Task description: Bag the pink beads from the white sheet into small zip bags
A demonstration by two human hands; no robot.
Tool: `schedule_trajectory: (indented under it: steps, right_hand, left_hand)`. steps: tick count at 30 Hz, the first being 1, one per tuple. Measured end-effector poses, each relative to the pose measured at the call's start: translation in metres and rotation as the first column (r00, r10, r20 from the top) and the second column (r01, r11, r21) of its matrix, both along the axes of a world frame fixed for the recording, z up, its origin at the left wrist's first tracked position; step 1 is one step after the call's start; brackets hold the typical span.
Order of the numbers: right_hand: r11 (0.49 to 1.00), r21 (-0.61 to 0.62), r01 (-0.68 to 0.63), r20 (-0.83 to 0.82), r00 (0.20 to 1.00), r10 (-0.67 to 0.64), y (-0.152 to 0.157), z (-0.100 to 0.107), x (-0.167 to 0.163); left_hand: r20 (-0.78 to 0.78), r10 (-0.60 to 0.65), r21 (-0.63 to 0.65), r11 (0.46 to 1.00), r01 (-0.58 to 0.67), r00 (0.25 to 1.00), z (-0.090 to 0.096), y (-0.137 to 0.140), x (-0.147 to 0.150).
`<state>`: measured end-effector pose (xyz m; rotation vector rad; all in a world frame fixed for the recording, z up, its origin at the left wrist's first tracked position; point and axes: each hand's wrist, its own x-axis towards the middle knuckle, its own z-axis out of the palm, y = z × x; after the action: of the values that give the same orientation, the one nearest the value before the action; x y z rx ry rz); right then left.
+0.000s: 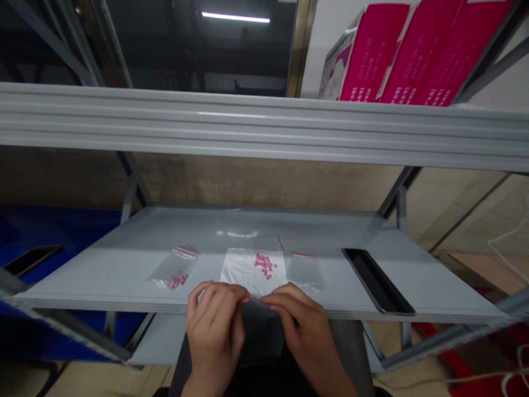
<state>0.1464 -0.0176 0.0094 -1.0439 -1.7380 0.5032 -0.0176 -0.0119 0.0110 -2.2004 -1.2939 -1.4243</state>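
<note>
Beads (264, 264) in the head view are lying in a loose pink cluster on the right half of the white sheet (237, 267), which is resting on the worktop (119, 264). The cluster is running mainly fore-and-aft, its near end trending slightly rightward, with a few beads sitting apart at its edges. Relative to the right hand (301, 317), the beads are lying almost straight ahead of the fingertips; relative to the left hand (217, 320), they are lying ahead and to the right. The right hand is therefore standing slightly nearer. Both hands are resting at the sheet's near edge, fingertips just beside each other. Each hand is presenting bent fingers, with thumb and index tips close together; whether either is clamping the sheet's edge or a small object, one cannot tell. Left of the sheet, a clear bag (163, 267) is holding more pink beads. Just right of the sheet, a red-topped bag (306, 273) is lying beyond the right hand. Farther right, a dark slab (378, 281) is lying obliquely, its near end pointing rightward.
</note>
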Motion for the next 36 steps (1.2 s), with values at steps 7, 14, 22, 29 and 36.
schedule_trajectory:
  steps: [7, 14, 22, 29, 36]
  right_hand:
    - [0.987, 0.071, 0.145, -0.025, 0.989, -0.143, 0.07, 0.026, -0.004]
    - [0.895, -0.199, 0.399, 0.222, 0.908, -0.355, 0.178, 0.007, 0.024]
    - [0.943, -0.044, 0.329, 0.42, 0.863, -0.281, 0.154, -0.011, -0.006]
    - [0.959, 0.028, -0.281, 0.529, 0.819, 0.224, 0.091, -0.015, -0.119]
    - [0.929, 0.006, -0.369, 0.515, 0.798, 0.313, 0.084, -0.023, -0.142]
  left_hand:
    - [-0.001, 0.012, 0.084, 0.996, -0.012, 1.0, 0.024, 0.022, -0.014]
    - [0.089, 0.304, 0.014, 0.952, -0.306, 0.949, 0.003, 0.031, -0.08]
    - [0.05, 0.446, -0.089, 0.893, -0.441, 0.893, -0.02, 0.038, -0.114]
    - [-0.158, 0.58, -0.167, 0.782, -0.601, 0.799, -0.037, 0.041, -0.109]
    - [-0.132, 0.586, -0.163, 0.783, -0.601, 0.8, -0.048, 0.042, -0.111]
